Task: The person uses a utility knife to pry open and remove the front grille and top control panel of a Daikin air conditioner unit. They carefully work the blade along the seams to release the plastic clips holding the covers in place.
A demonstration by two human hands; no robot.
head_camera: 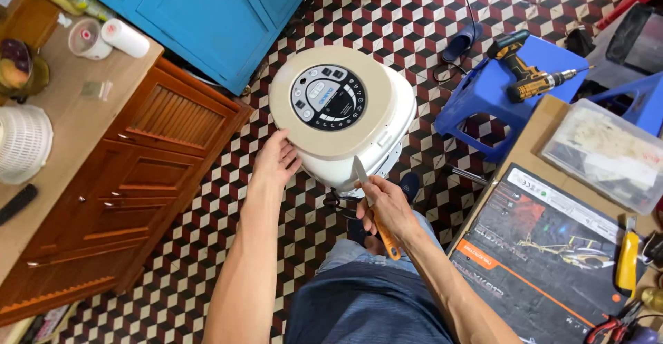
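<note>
A: We log the cream rice cooker (343,112) tilted over our lap, above the tiled floor (207,261). Left hand (275,161) spread flat against its lid rim.

B: Right hand (388,206) closed around the orange-handled knife (373,209), blade tip at the lid seam. We judge prying barely begun: lid shut, no gap visible.

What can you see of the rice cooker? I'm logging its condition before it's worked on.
The rice cooker is a rounded cream-white plastic appliance with a dark oval control panel of buttons on its closed lid. It sits tilted toward the camera above the patterned tiled floor. The left hand steadies its edge; the right hand presses a knife with an orange handle against its lower front.
</note>
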